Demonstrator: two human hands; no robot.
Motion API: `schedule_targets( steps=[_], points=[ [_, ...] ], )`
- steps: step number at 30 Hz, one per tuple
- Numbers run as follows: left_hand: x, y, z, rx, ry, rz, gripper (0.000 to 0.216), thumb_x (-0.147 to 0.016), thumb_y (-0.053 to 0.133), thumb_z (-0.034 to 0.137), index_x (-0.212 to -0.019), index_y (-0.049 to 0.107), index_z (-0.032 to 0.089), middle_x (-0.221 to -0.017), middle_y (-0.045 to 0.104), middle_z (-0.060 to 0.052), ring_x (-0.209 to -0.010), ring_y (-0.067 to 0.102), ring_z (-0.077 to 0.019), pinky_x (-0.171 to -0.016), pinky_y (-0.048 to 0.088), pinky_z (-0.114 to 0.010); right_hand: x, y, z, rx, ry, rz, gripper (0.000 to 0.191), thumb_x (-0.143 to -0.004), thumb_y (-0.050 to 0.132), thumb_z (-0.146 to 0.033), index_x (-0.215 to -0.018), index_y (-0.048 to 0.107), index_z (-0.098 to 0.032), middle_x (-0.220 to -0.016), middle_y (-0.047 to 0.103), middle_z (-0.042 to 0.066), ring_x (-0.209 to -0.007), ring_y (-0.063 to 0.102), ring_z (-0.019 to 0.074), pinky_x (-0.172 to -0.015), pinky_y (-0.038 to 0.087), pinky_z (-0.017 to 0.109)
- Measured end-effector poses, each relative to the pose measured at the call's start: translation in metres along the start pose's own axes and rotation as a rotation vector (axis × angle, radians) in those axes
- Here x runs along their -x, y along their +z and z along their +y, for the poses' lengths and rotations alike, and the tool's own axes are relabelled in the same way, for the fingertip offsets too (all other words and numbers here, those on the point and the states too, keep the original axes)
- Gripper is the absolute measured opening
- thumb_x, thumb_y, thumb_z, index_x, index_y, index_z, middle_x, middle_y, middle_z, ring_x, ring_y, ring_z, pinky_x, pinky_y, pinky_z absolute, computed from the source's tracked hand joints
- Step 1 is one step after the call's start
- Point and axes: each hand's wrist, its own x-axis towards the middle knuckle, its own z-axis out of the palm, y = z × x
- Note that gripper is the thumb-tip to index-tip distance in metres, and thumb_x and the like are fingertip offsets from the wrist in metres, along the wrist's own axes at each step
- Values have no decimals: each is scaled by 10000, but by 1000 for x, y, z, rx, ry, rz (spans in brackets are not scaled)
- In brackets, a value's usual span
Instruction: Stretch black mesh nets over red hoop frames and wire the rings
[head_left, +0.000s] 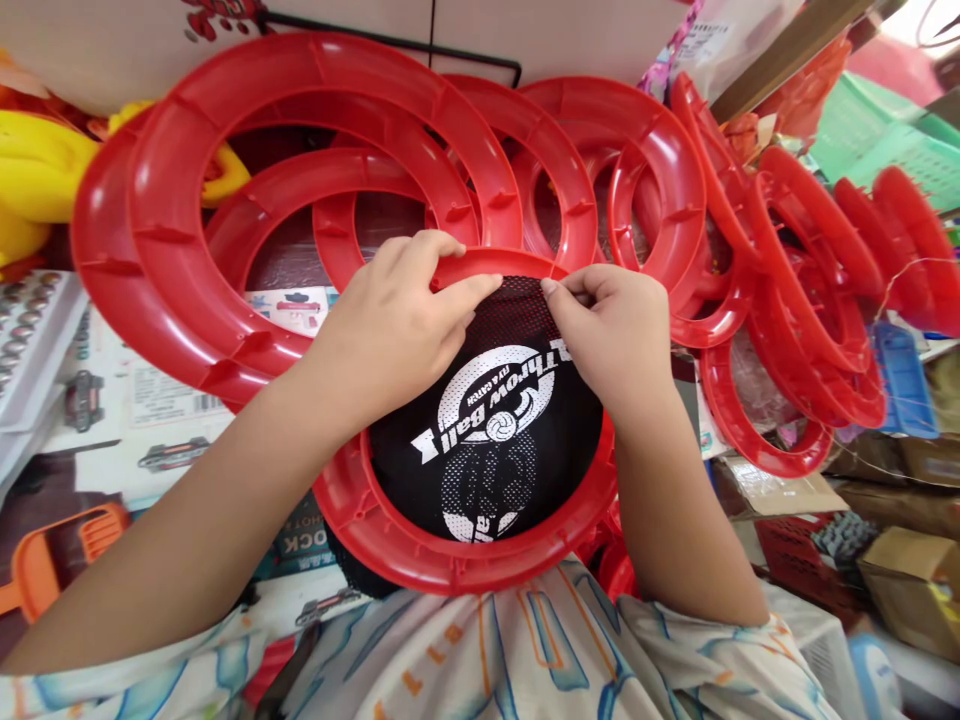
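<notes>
I hold a red plastic ring [420,545] against my lap, with a black mesh net [495,440] stretched inside it; the net carries a white "Throw Ball" print. My left hand [390,325] is closed, pinching the ring's far rim with thumb and fingers. My right hand [611,330] is closed too, pinching the edge of the black mesh at the rim's top. Both hands sit side by side at the ring's far edge.
Several empty red rings [180,300] lie piled beyond the hands, spreading to the right [817,290]. Yellow toys [37,180] sit at far left, printed boxes [150,400] lower left, green baskets [885,140] upper right, cardboard boxes [900,580] lower right.
</notes>
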Motion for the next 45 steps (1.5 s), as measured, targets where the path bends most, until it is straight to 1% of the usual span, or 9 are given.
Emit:
schedule_targets(
  steps=[5,11,20,23,25,29,33,39,45],
  points=[
    [0,0,3,4,-24,-51,405,-972,397,227,-1325,589,274,-1341,485,-162,-1221,495,-355,-971,462,-530,-2,0,0,50,19,-2,202,-832,615,-256,-650,631,-170,-588,568,-6,-576,487,115,-618,362,284],
    [0,1,1,5,-21,-59,391,-966,422,257,-1301,623,269,-1354,475,-159,-1198,488,-354,-979,448,-524,-1,-1,2,121,37,-24,204,-859,573,-290,-723,668,-173,-639,626,26,-616,553,153,-629,391,307],
    [0,-1,2,-43,-11,-86,409,-976,396,258,-1327,603,287,-1358,475,-160,-1189,480,-340,-950,455,-500,2,-4,-5,309,-56,-88,264,-902,497,-263,-815,724,-161,-806,713,81,-759,621,208,-738,421,345],
    [0,-1,2,-43,-15,-92,414,-980,381,262,-1327,605,297,-1362,464,-160,-1173,484,-334,-959,443,-501,5,-3,-5,361,-95,-68,266,-899,484,-245,-961,731,-169,-842,719,73,-777,624,207,-733,413,332],
    [0,0,2,-40,-17,-84,403,-974,402,269,-1317,611,301,-1358,464,-151,-1165,491,-330,-968,440,-503,7,-2,-3,398,-137,-53,292,-890,465,-219,-1019,724,-186,-857,719,64,-779,624,200,-711,401,315],
    [0,2,1,-50,-16,-60,393,-963,440,272,-1314,612,299,-1343,479,-138,-1165,498,-319,-969,455,-485,8,2,0,495,-181,-88,332,-886,425,-205,-986,741,-187,-841,707,76,-762,620,207,-652,360,308],
    [1,0,1,-42,1,-63,410,-974,398,255,-1325,608,292,-1355,477,-150,-1166,507,-334,-974,457,-500,9,3,1,559,-213,-128,362,-908,397,-217,-1029,737,-187,-850,693,91,-738,606,217,-598,296,319],
    [0,1,0,-49,9,-61,395,-971,422,250,-1316,610,283,-1347,490,-156,-1195,514,-351,-940,479,-510,14,-5,-5,733,-315,-236,405,-964,333,-197,-1190,668,-165,-838,685,109,-690,608,208,-538,168,322],
    [3,2,1,-37,15,-49,388,-954,460,241,-1317,587,290,-1386,472,-159,-1288,466,-363,-978,468,-538,3,-20,-11,772,-378,-320,284,-883,457,-140,-1027,702,-161,-880,691,121,-785,653,269,-547,211,323]
  ],
)
